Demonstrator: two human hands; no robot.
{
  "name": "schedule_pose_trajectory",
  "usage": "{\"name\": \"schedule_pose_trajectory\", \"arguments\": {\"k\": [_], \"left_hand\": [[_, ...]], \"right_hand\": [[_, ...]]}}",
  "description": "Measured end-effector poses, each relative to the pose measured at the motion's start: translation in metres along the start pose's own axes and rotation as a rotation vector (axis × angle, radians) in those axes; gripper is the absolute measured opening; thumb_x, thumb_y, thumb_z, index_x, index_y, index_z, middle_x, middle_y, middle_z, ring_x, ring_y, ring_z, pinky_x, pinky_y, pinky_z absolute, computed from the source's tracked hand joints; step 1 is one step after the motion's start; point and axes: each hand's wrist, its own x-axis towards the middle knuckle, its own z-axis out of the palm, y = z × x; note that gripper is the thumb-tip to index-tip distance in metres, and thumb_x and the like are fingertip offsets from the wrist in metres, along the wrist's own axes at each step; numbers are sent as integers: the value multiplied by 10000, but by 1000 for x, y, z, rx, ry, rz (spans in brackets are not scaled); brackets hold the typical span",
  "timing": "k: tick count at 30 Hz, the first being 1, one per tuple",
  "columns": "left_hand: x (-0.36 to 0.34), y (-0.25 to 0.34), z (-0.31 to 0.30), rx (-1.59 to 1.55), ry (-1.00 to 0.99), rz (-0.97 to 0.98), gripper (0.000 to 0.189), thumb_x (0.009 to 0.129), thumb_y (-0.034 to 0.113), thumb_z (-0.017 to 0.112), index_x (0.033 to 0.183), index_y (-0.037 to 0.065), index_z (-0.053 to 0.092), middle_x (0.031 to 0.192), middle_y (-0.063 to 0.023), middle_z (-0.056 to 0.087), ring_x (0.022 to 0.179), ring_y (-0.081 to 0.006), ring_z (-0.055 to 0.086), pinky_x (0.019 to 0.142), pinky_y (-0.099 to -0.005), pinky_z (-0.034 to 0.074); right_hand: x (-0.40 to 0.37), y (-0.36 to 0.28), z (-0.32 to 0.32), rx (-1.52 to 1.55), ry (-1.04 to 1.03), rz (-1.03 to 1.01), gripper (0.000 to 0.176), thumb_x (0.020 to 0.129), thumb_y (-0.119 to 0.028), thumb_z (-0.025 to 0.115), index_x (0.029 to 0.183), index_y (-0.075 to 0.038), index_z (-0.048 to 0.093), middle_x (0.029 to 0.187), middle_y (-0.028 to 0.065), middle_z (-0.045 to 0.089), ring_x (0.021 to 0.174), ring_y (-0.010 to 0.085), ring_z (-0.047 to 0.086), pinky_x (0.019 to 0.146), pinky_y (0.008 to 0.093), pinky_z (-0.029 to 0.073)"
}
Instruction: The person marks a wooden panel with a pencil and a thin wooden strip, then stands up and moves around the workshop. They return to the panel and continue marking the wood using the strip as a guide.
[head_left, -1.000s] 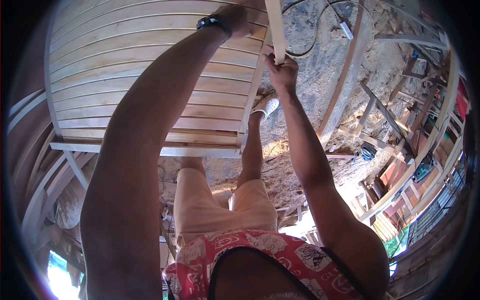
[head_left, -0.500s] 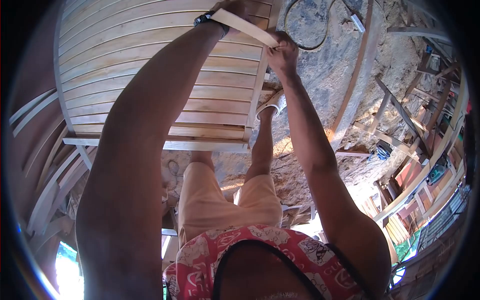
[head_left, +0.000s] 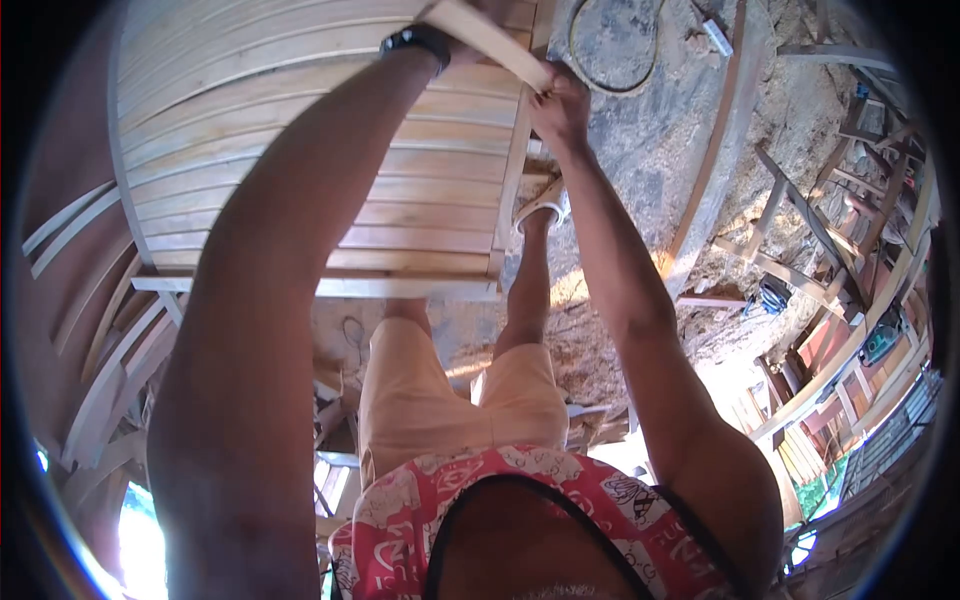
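A short, pale wooden strip (head_left: 485, 40) slants across the top of the view, over a large slatted wooden panel (head_left: 430, 165). At its lower right end, my right hand (head_left: 562, 105) is closed with the fingers around the wood. My left hand (head_left: 468, 48), with a black wristwatch (head_left: 415, 40) at the wrist, is at the upper part of the strip. It appears closed on the strip, though the strip and the frame's top edge hide most of its fingers. Long slats with narrow gaps run across the panel, and a side rail borders them beneath my right hand.
My legs stand at the panel's near rail (head_left: 400, 288). A looped hose or cable (head_left: 655, 60) lies on the dusty floor to the right, near a long timber (head_left: 712, 140). Wooden frames and scraps (head_left: 790, 230) pile up on the right; curved wooden pieces (head_left: 95, 390) stand at left.
The strip and both hands have shifted slightly, with the strip tilting a little more steeply. The view has moved slightly. Both hands stay at the strip.
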Motion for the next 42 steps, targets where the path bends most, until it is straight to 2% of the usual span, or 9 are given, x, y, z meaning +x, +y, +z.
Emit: {"name": "schedule_pose_trajectory", "arguments": {"k": [1, 6, 9, 12, 14, 16, 19, 24, 42], "left_hand": [[-8, -3, 17, -141, 366, 20, 261, 878, 323, 755, 966, 80, 715, 913, -131, 771, 881, -353, 742, 815, -462, 576], [-28, 3, 27, -394, 469, 32, 142, 898, 216, 759, 922, 99, 682, 902, -112, 756, 897, -341, 736, 798, -446, 586], [-24, -9, 52, -346, 616, 151, 127, 901, 231, 750, 950, 131, 689, 962, -97, 713, 904, -343, 720, 776, -462, 589], [-28, -2, 51, -311, 623, 111, 117, 883, 254, 749, 946, 164, 709, 1056, -54, 647, 939, -337, 686, 795, -463, 586], [-32, 1, 55, -98, 810, 180, 91, 891, 251, 738, 912, 166, 717, 1069, -52, 652, 1015, -316, 654, 853, -440, 578], [-34, 2, 57, -96, 799, 170, 113, 883, 249, 748, 920, 147, 716, 1077, -55, 648, 1023, -314, 648, 877, -443, 574], [-44, 2, 60, -89, 770, 137, 160, 866, 244, 766, 936, 111, 713, 1092, -62, 638, 1039, -310, 635, 924, -448, 567], [-71, -6, 47, -44, 605, 238, 520, 823, 264, 846, 1256, 42, 662, 1415, -82, 533, 1271, -312, 569, 1026, -434, 550], [-64, -17, 50, -20, 542, 327, 571, 793, 245, 857, 1299, 83, 646, 1393, -98, 514, 1303, -328, 504, 1100, -443, 490]], "right_hand": [[8, -7, -5, 0, 15, -15, 207, 816, -88, 767, 1017, -124, 731, 892, 45, 704, 827, 221, 722, 713, 354, 582], [30, -76, -67, 50, 80, 325, 358, 917, -206, 761, 1164, 26, 647, 780, 13, 597, 703, 101, 572, 606, 303, 501], [42, -106, -95, 834, 148, 428, 260, 1021, -187, 598, 1179, 16, 635, 849, 18, 618, 662, 101, 527, 618, 268, 420], [40, -117, -111, 1046, 115, 326, 228, 1011, -140, 623, 1165, 19, 679, 842, 23, 621, 679, 110, 537, 660, 260, 422], [37, -133, -117, 963, 99, 225, 155, 991, -115, 675, 1055, 17, 726, 816, 30, 632, 693, 107, 541, 689, 263, 426], [37, -146, -120, 392, 28, 428, 137, 940, -101, 733, 1032, -1, 714, 755, 8, 655, 636, 79, 530, 591, 238, 393], [32, -142, -108, 367, 74, 224, 84, 950, -69, 735, 993, 0, 712, 770, 53, 713, 721, 97, 662, 633, 251, 495], [28, -132, -89, 303, 51, -1, 37, 967, -35, 710, 992, -8, 710, 838, 98, 763, 815, 146, 760, 698, 289, 577], [27, -127, -48, 78, -75, -193, 94, 940, 0, 733, 1025, -38, 722, 958, 84, 752, 860, 155, 710, 759, 296, 555]]}}
